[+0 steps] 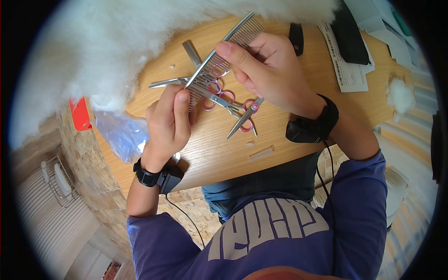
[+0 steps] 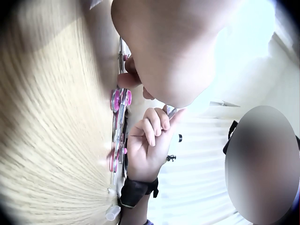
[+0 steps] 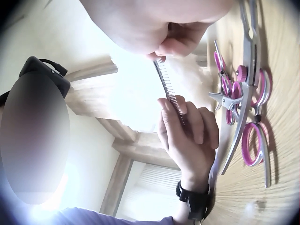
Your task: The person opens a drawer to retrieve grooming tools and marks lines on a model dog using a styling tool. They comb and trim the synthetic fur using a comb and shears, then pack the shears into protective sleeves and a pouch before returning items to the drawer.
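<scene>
Here's the metal comb (image 1: pixel 207 64), slanting up off the table (image 1: pixel 205 156) and carried between two hands. The left hand (image 1: pixel 169 120) has its fingers curled tight, pinching the lower end; the right hand (image 1: pixel 276 70) lays its thumb along the spine, fingers bent in behind, closed on the upper stretch. Two holds well apart probably steady it against twisting, and gripping near the spine seems to leave the middle teeth exposed. Below, pink-ringed scissors (image 1: pixel 242 121) lie overlapping on the wood, likely grouped there for easy reach, while white fluff (image 1: pixel 79 51) fills the far left side.
</scene>
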A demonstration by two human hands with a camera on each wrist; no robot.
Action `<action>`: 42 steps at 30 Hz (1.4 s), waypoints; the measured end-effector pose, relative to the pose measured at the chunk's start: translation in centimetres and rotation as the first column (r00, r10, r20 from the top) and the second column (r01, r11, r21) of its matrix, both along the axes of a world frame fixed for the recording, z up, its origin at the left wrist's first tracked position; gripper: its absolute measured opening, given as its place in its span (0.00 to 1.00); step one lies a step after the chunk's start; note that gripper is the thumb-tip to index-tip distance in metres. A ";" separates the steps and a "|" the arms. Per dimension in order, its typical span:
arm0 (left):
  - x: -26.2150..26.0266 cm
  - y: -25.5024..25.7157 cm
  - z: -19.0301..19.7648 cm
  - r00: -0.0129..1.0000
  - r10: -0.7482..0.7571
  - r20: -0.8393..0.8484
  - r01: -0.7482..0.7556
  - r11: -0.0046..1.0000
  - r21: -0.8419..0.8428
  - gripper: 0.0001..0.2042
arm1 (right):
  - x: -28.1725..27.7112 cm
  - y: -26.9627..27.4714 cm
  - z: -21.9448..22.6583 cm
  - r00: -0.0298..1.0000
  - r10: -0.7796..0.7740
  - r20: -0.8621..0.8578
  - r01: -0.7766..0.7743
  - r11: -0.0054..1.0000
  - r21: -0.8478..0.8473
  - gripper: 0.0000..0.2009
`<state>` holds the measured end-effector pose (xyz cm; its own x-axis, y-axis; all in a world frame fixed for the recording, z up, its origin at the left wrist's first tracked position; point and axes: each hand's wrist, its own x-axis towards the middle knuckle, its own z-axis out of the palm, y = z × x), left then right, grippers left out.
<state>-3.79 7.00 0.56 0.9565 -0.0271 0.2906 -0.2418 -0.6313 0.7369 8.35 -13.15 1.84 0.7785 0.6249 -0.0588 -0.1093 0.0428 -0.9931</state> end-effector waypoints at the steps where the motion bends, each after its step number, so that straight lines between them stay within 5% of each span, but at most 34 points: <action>1: 0.0 0.0 0.0 0.999 0.042 -0.034 -0.043 0.998 -0.038 0.15 | -0.1 0.1 0.0 1.000 0.003 0.001 -0.003 1.000 -0.001 0.22; 21: -0.1 0.2 -1.0 0.983 0.180 0.025 -0.168 0.952 -0.255 0.16 | -0.9 0.3 -0.4 0.992 0.079 -0.098 -0.053 0.968 0.244 0.13; 34: -0.2 0.7 -1.1 0.984 0.176 0.023 -0.163 0.947 -0.275 0.18 | -0.7 0.2 -0.5 0.997 0.060 -0.045 -0.049 0.977 0.209 0.16; 42: -0.2 0.8 -0.9 0.994 0.097 -0.047 -0.106 0.960 -0.261 0.16 | -0.6 -0.2 0.5 0.967 0.055 -0.249 0.034 0.940 0.339 0.17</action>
